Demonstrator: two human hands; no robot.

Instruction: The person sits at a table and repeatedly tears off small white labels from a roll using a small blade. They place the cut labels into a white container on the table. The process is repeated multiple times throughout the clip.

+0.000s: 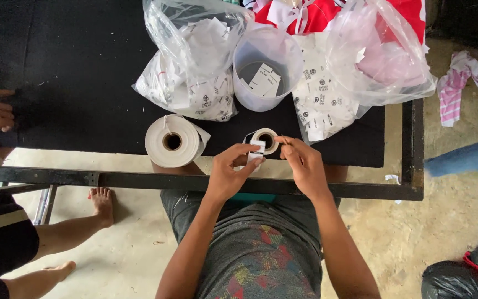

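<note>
Left hand (229, 171) fingers pinch a small white label (257, 149), its long axis upright, just before the small tape roll (265, 139) whose core faces up; right hand (304, 166) fingers grasp that roll at the surface (84, 66) edge.

A small white label (257, 148) is pinched between the fingertips of the left hand (229, 174) and the right hand (304, 166), just in front of a small roll of white label tape (265, 139) at the near edge of the black table (84, 66). A larger white roll (172, 142) lies on its side just beside it, and behind them a clear plastic tub (266, 67) holds a few white printed tags. Clear plastic bags stuffed with white tags bearing black print stand on either side of the tub, one bag (192, 66) on one side and another bag (355, 72) on the other, the latter with red and pink showing through.
</note>
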